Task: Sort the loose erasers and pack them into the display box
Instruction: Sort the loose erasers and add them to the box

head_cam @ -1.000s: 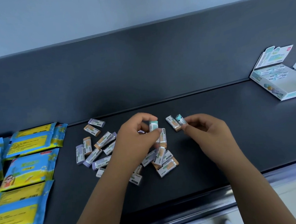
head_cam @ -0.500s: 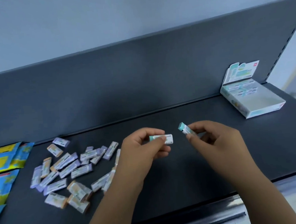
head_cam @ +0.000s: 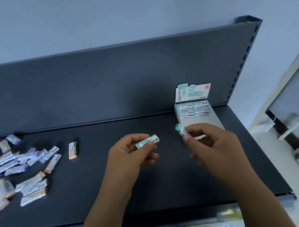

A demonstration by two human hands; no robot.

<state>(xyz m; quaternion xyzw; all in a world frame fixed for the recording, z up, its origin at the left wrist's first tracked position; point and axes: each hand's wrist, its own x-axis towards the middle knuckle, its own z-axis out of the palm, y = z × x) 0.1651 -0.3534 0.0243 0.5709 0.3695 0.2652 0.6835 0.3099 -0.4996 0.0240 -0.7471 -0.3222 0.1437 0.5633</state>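
Observation:
My left hand pinches a teal-tipped eraser between thumb and fingers, lying roughly level above the dark shelf. My right hand grips a second teal eraser, its teal end pointing up and left. Just behind the right hand stands the white display box, its printed flap upright, with several teal erasers laid in rows at its back. A pile of loose erasers in purple and orange wrappers lies at the far left; one orange eraser sits apart from it.
The dark shelf has an upright back panel behind it. Its right end and front edge are close to my hands. A pale door or cabinet stands beyond the right end.
The view has swung right, so the pile has slid left and the display box has come nearer the middle. My right hand with its eraser is now just in front of the box.

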